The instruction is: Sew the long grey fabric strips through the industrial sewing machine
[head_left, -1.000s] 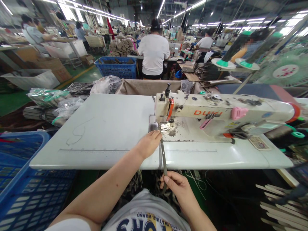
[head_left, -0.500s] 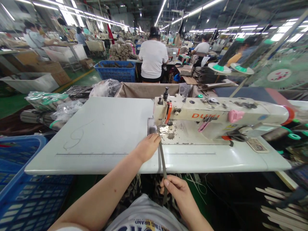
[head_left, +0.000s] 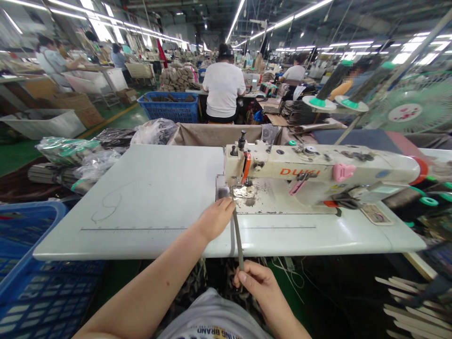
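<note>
Right hand (head_left: 257,278) has thumb and fingers pinching a thin grey strap (head_left: 238,235), just off the table's (head_left: 158,188) near edge. Strap runs up to the left hand (head_left: 218,217), fingers together over it, can't tell if gripping, right by the sewing machine (head_left: 318,160).

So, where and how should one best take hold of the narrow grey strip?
Probably pinch the narrow grey strip at its near part, from the right, as the right hand does: it is slim and runs past the front edge of the white tabletop.
</note>
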